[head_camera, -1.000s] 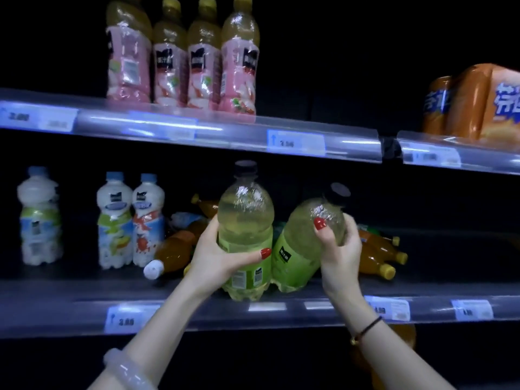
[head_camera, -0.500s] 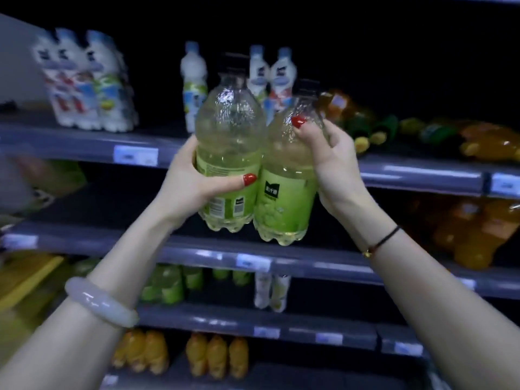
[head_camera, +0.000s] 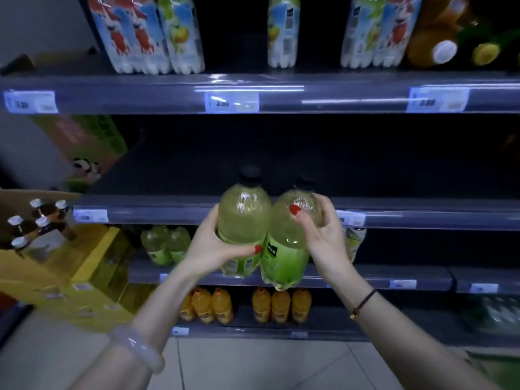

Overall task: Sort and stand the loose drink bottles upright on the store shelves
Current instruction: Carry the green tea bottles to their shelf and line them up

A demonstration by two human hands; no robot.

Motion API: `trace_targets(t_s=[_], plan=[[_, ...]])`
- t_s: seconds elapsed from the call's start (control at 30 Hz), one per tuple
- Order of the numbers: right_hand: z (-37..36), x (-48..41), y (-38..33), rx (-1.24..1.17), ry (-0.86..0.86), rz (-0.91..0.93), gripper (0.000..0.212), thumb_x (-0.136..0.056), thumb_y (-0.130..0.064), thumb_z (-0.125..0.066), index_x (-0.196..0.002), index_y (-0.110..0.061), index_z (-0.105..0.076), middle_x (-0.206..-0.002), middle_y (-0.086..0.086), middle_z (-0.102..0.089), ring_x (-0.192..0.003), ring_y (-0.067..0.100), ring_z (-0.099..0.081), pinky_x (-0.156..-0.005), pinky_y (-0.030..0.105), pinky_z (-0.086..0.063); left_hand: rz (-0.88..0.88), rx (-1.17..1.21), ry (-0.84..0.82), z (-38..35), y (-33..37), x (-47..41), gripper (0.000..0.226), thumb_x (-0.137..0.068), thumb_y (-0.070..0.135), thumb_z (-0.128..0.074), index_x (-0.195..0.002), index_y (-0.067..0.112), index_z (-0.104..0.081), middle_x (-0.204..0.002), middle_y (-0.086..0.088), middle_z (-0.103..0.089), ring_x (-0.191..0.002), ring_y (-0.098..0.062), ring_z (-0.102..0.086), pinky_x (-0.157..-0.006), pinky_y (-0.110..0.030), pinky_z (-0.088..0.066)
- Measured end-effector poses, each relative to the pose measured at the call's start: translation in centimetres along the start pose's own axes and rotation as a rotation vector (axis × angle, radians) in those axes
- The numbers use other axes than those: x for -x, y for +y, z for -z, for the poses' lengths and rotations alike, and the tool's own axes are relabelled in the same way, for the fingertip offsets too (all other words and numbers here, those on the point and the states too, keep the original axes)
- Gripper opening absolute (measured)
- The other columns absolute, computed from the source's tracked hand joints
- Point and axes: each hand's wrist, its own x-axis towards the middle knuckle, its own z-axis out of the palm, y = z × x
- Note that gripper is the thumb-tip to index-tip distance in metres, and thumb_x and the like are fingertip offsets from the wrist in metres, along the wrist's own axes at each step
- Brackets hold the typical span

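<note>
The left hand (head_camera: 213, 249) grips one yellow-green drink bottle (head_camera: 243, 218) around its lower body, fingers curled behind it and thumb laid across the green label. The right hand (head_camera: 323, 237) grips a second bottle of the same drink (head_camera: 284, 257) by its shoulder, thumb pressed on the front and fingers wrapped round the far side. Both bottles are held in the air in front of the rim of the dark middle shelf (head_camera: 168, 212), side by side and touching. The first stands upright with its black cap up. The second tilts with its top towards the right; its cap is hard to make out against the dark shelf and looks black too.

Similar green-labelled bottles (head_camera: 164, 244) stand on the shelf below, orange bottles (head_camera: 281, 305) on the lowest shelf, and white bottles (head_camera: 281, 32) on the top one. A pale bangle (head_camera: 138, 350) circles the left wrist and a black cord (head_camera: 363, 302) the right.
</note>
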Motion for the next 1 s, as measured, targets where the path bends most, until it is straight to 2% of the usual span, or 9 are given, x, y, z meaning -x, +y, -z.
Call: trace_targets(t_s=[0.17, 0.27, 0.3, 0.4, 0.5, 0.6, 0.7, 0.87, 1.0], plan=[[0.2, -1.2, 7.3, 0.034, 0.044, -0.02, 0.036, -0.087, -0.014, -0.064, -0.115, -0.028, -0.047, -0.118, -0.006, -0.056, -0.11, 0.014, -0.057, -0.089, 0.022, -0.052, 0.1, 0.035, -0.06, -3.3, -7.4, -3.4, 0.077, -0.058, 0.002, -0.086, -0.116, 0.034, -0.045, -0.101, 0.017, -0.059, -0.09, 0.007, -0.056, -0.07, -0.006, -0.047], [0.8, -2.7, 11.8, 0.094, 0.033, 0.006, 0.037, -0.085, -0.013, -0.066, -0.115, -0.025, -0.047, -0.11, -0.018, -0.051, -0.103, -0.011, -0.051, -0.081, 0.003, -0.045, 0.103, 0.06, -0.075, -5.4, -12.4, -5.7, 0.079, -0.056, 0.003, -0.087, -0.118, 0.029, -0.045, -0.104, 0.014, -0.059, -0.093, 0.004, -0.056, -0.064, -0.002, -0.044], [0.9, -3.2, 13.5, 0.113, 0.032, 0.022, 0.039, -0.083, -0.018, -0.068, -0.115, -0.025, -0.047, -0.109, -0.02, -0.051, -0.099, -0.017, -0.049, -0.081, 0.004, -0.044, 0.095, 0.06, -0.081, -6.1, -14.2, -6.4, 0.082, -0.056, 0.003, -0.087, -0.121, 0.028, -0.045, -0.106, 0.013, -0.058, -0.094, 0.003, -0.056, -0.065, -0.002, -0.044], [0.9, -4.1, 18.6, 0.153, 0.063, 0.052, 0.047, -0.07, -0.042, -0.068, -0.112, -0.03, -0.05, -0.111, -0.017, -0.054, -0.103, -0.012, -0.051, -0.086, 0.012, -0.046, 0.075, 0.069, -0.074, -8.3, -19.4, -8.4, 0.084, -0.054, 0.004, -0.088, -0.123, 0.026, -0.045, -0.109, 0.013, -0.058, -0.097, 0.004, -0.055, -0.069, -0.004, -0.044], [0.4, -4.5, 24.3, 0.141, 0.138, 0.107, 0.042, -0.07, -0.03, -0.068, -0.106, -0.04, -0.048, -0.108, -0.019, -0.055, -0.097, -0.016, -0.053, -0.086, 0.007, -0.045, 0.033, 0.065, -0.03, -11.1, -24.3, -10.3, 0.08, -0.054, 0.002, -0.087, -0.118, 0.026, -0.047, -0.106, 0.012, -0.06, -0.096, 0.005, -0.056, -0.076, -0.005, -0.047], [-0.2, -6.0, 28.5, 0.1, 0.258, 0.13, 0.044, -0.068, -0.034, -0.072, -0.106, -0.038, -0.049, -0.107, -0.011, -0.059, -0.099, 0.0, -0.059, -0.087, 0.016, -0.049, 0.019, 0.079, 0.088, -13.9, -28.4, -12.8, 0.073, -0.052, 0.003, -0.088, -0.11, 0.024, -0.05, -0.103, 0.005, -0.062, -0.095, -0.002, -0.06, -0.078, -0.009, -0.05], [-0.5, -8.9, 31.8, 0.023, 0.297, 0.126, 0.041, -0.079, -0.009, -0.072, -0.105, -0.031, -0.05, -0.099, -0.01, -0.062, -0.086, -0.008, -0.062, -0.079, 0.013, -0.051, 0.087, 0.083, 0.165, -15.8, -31.6, -16.1, 0.077, -0.047, 0.018, -0.089, -0.114, 0.013, -0.052, -0.104, -0.003, -0.066, -0.098, -0.019, -0.064, -0.085, -0.03, -0.054], [-1.0, -12.5, 36.4, 0.009, 0.229, 0.06, 0.042, -0.079, 0.002, -0.069, -0.113, -0.017, -0.053, -0.094, -0.004, -0.067, -0.082, 0.001, -0.066, -0.074, 0.015, -0.054, 0.066, 0.119, 0.212, -17.0, -34.7, -19.3, 0.071, -0.052, 0.002, -0.087, -0.108, 0.022, -0.048, -0.1, 0.001, -0.064, -0.097, -0.016, -0.062, -0.081, -0.02, -0.045], [-0.6, -14.6, 37.5, -0.004, 0.16, -0.001, 0.042, -0.081, -0.013, -0.071, -0.116, -0.023, -0.052, -0.114, 0.005, -0.065, -0.106, 0.017, -0.064, -0.09, 0.033, -0.055, 0.044, 0.132, 0.183, -16.9, -35.5, -20.2, 0.074, -0.058, 0.004, -0.086, -0.118, 0.018, -0.046, -0.1, 0.006, -0.059, -0.097, -0.011, -0.057, -0.081, -0.017, -0.043]])
